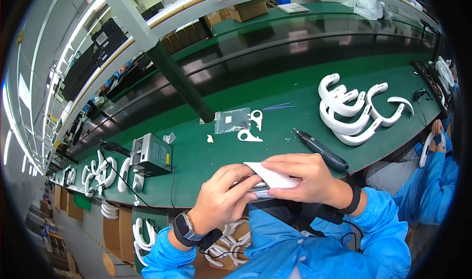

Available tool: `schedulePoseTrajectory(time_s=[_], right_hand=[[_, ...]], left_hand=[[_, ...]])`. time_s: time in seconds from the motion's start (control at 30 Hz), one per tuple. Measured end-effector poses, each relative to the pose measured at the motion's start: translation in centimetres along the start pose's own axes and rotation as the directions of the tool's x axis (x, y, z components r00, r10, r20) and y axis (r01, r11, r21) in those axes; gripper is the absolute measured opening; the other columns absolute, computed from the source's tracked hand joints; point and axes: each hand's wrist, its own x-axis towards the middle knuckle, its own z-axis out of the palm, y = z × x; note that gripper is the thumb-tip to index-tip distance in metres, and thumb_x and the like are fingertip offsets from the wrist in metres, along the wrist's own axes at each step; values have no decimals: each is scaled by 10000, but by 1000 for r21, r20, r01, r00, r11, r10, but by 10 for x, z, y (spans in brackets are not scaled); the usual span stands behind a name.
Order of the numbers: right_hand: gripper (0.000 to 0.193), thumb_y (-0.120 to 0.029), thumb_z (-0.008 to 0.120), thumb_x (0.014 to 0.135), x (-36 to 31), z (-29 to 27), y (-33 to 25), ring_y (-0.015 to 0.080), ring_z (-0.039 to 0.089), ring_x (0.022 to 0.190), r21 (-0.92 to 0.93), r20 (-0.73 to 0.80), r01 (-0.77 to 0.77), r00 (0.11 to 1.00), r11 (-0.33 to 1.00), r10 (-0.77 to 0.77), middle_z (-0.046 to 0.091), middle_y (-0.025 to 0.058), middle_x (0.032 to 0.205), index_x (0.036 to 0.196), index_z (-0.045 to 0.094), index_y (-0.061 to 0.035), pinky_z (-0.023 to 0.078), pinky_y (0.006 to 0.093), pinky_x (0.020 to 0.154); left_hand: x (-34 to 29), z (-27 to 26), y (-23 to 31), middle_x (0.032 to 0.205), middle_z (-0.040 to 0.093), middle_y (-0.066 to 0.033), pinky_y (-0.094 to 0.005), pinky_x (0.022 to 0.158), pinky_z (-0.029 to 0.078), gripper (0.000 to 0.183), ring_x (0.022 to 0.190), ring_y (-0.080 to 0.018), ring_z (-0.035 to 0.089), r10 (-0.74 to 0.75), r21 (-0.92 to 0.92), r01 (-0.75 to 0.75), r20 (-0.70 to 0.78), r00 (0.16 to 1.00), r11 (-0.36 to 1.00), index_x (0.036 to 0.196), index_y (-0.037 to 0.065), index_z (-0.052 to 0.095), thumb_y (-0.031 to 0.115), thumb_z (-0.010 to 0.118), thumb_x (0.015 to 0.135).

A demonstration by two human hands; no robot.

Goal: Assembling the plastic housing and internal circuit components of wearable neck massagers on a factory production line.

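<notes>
And here we are, both hands working close together over the near edge of the green surface [196,149]. The right fingers [290,168] have the white piece [275,177], thumb along its near edge, the others spread over its far side, pinched down with only its thickness between them. The left fingers [235,174] curl in nearly closed, tips on the silvery piece [261,190] tucked just under the white one; what lies behind the knuckles I can't tell.

How does it handle? The white piece looks light and thin, fairly stiff, smooth enough to slide, and probably easy to crease at that pointed corner toward the left fingers. Best hold: flat across the edges, light pressure, off the tip. The silvery piece looks glossy, so likely slippery; take it by its sides.

Just beyond the right fingers lies the dark power driver [322,151]. Straight ahead of the left fingers, two white ring-ended parts [249,135] sit beside a clear bag [233,121]; far off to the right fingers' side, white curved housings [346,112] pile up.
</notes>
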Motion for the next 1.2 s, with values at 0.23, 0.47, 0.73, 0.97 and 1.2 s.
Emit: schedulePoseTrajectory(time_s=[0.23, 0.47, 0.73, 0.97, 1.2], right_hand=[[514, -208, 835, 717, 9, -2, -7, 282, 719, 874, 57, 21, -203, 979, 977, 202, 715, 163, 1031, 1167, 685, -10, 580, 323, 739], [677, -190, 829, 753, 10, 32, 3, 282, 701, 1000, 354, 9, -301, 948, 885, 319, 681, 211, 1144, 1338, 553, 10, 552, 356, 855], [555, -144, 858, 744, -25, 46, 25, 156, 640, 992, 659, 340, -514, 855, 549, 392, 666, 75, 1043, 1197, 569, -5, 511, 317, 901], [326, -28, 712, 753, -20, 64, 7, 115, 642, 797, 598, 90, -493, 825, 632, 558, 663, 66, 880, 1055, 599, 18, 534, 282, 704], [218, 24, 679, 749, -35, 56, 21, 134, 583, 509, 814, 299, -471, 841, 339, 451, 599, 66, 672, 942, 579, 27, 478, 274, 461]], left_hand=[[-3, 10, -11, 1140, 626, -130, -396, 851, 540, 322, 963, -302, 654, -35, -54, 34, -21, 999, 998, 1024, 45, 716, 26, 756, 706], [-1, 78, 6, 1190, 577, -157, -444, 1064, 420, 707, 1207, -317, 542, -768, -988, -102, -153, 621, 114, 1485, 84, 237, 299, 650, 953], [57, 41, -12, 976, 566, -78, -423, 891, 519, 407, 889, -214, 592, -860, -928, -336, -33, 510, -163, 1231, 114, 481, 461, 465, 1019], [59, 48, -29, 965, 567, -49, -398, 812, 517, 247, 883, -207, 578, -848, -901, -378, -23, 529, -211, 1157, 143, 484, 327, 537, 1001], [53, 51, -24, 1080, 616, -121, -465, 926, 513, 259, 1014, -278, 626, -678, -882, -377, -96, 729, -281, 1203, 140, 465, 234, 535, 972]])
